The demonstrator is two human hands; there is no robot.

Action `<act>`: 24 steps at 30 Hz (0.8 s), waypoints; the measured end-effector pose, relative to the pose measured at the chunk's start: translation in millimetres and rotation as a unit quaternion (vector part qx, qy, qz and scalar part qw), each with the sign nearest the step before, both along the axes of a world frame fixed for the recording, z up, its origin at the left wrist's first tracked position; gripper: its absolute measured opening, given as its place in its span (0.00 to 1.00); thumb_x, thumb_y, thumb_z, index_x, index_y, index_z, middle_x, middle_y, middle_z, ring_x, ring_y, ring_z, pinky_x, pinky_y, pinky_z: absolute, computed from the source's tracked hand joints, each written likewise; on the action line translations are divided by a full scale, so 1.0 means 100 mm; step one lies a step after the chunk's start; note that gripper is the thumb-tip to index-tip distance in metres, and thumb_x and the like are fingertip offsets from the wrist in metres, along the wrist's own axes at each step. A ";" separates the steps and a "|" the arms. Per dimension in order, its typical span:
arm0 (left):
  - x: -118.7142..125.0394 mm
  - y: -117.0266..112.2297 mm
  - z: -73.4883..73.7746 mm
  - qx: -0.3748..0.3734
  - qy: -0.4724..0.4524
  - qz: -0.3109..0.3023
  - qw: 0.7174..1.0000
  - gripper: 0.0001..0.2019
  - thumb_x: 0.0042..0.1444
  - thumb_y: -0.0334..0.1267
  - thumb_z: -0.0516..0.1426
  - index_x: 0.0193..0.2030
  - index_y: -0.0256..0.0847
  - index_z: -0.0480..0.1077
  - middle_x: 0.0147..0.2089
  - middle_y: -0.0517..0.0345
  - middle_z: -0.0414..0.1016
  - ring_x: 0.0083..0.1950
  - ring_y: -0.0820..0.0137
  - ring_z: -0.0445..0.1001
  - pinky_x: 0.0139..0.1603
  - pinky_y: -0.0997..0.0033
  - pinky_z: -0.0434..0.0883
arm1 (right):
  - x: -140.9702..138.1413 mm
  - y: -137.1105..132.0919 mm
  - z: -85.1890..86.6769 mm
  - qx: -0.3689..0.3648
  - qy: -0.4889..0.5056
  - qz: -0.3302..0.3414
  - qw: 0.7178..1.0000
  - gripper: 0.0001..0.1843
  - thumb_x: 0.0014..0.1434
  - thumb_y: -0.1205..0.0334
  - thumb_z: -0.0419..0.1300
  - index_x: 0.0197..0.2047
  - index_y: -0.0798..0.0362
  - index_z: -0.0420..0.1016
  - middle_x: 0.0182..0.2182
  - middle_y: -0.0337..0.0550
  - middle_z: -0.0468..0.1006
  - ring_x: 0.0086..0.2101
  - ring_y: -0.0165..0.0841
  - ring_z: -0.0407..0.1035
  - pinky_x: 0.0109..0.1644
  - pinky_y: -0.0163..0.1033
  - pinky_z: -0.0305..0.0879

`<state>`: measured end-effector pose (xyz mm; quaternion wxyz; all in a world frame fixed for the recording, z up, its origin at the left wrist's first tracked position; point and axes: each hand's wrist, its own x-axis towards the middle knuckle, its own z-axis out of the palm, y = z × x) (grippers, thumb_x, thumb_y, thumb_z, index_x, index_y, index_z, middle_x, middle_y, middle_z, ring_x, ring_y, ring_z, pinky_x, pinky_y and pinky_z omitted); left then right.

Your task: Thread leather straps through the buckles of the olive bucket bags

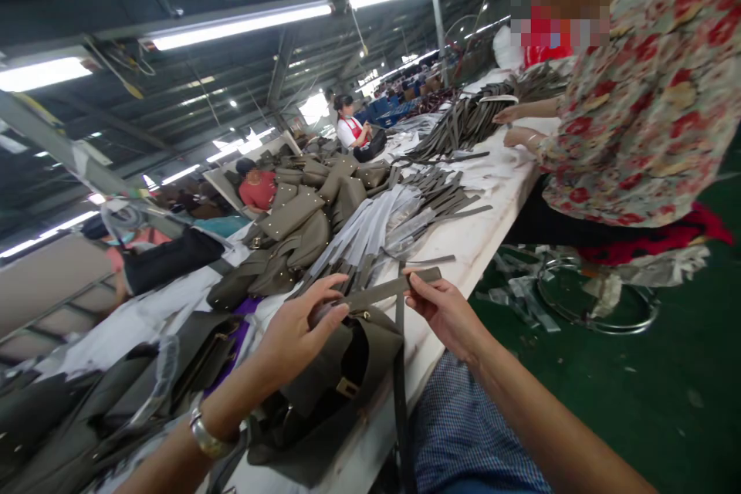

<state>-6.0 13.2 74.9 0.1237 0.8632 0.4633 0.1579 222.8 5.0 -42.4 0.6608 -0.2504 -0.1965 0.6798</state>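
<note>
A flat grey-green strap (379, 293) runs between my two hands above the table. My right hand (440, 310) pinches it near its free end, thumb on top. Loosely curled, my left hand (301, 328) has thumb and fingers around the strap's other part; the exact contact is partly hidden. Directly below stands a grey-green handbag (324, 394) with a gold-coloured clasp, its top partly open. Another length of dark strap (400, 401) hangs down beside the bag, over the table's edge.
Handbags (301, 220) are heaped on the long white table (489, 224), beside straps in plastic (370, 224) and a strap pile (463, 123). More bags (116, 401) lie at left. A co-worker in a floral top (642, 108) sits at right, near a metal stool (596, 316). Other people work farther back.
</note>
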 end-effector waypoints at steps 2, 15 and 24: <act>-0.04 -0.06 0.04 -0.054 0.014 0.024 0.998 0.19 0.67 0.48 0.48 0.59 0.46 0.68 0.41 0.60 0.80 0.40 0.68 0.78 0.44 0.71 0.71 | -0.16 0.00 0.12 0.036 -0.037 0.024 0.998 0.17 0.48 0.55 0.73 0.40 0.54 0.83 0.27 0.40 0.80 0.27 0.24 0.72 0.34 0.25 0.71; -0.42 -0.07 0.25 -0.262 -0.007 0.104 0.959 0.17 0.63 0.48 0.48 0.42 0.38 0.71 0.37 0.56 0.77 0.25 0.74 0.72 0.22 0.78 0.66 | -0.43 0.41 -0.02 0.354 -0.494 0.030 0.794 0.19 0.62 0.56 0.60 0.56 0.47 0.75 0.55 0.46 0.75 0.56 0.41 0.68 0.63 0.49 0.60; -0.26 -0.04 0.04 -0.298 0.005 0.101 0.949 0.22 0.61 0.54 0.48 0.28 0.37 0.67 0.21 0.63 0.66 0.18 0.77 0.62 0.18 0.80 0.58 | -0.45 0.45 -0.04 0.423 -0.510 0.071 0.746 0.20 0.60 0.62 0.64 0.56 0.42 0.76 0.53 0.43 0.77 0.55 0.38 0.69 0.60 0.42 0.64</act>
